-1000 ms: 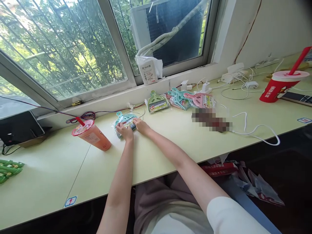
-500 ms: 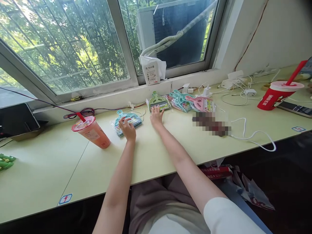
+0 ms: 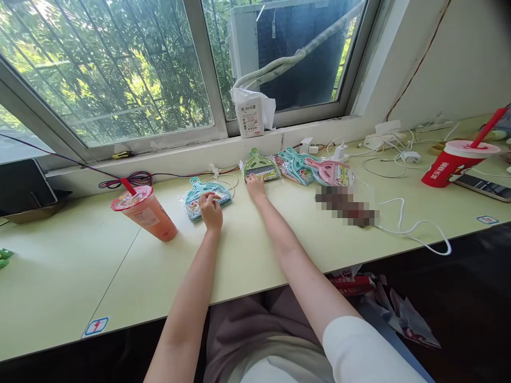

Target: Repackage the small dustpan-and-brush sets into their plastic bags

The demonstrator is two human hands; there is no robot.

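Observation:
My left hand rests at the right edge of a plastic-wrapped blue dustpan-and-brush set, its fingers bent but apart and nothing in them. My right hand is at the lower edge of a wrapped green set, fingertips touching its wrapper; whether they grip it is unclear. To the right lie several more wrapped sets, teal ones and a pink one, partly overlapping.
An orange drink cup stands left of my hands, with coiled wire behind it. On the right are a blurred-out object, white cables, a red cup and a phone. A packet sits on the sill.
My right hand's fingers have drawn together and down to the green set's lower edge. My left hand's fingers have curled slightly lower. The view has shifted a little.

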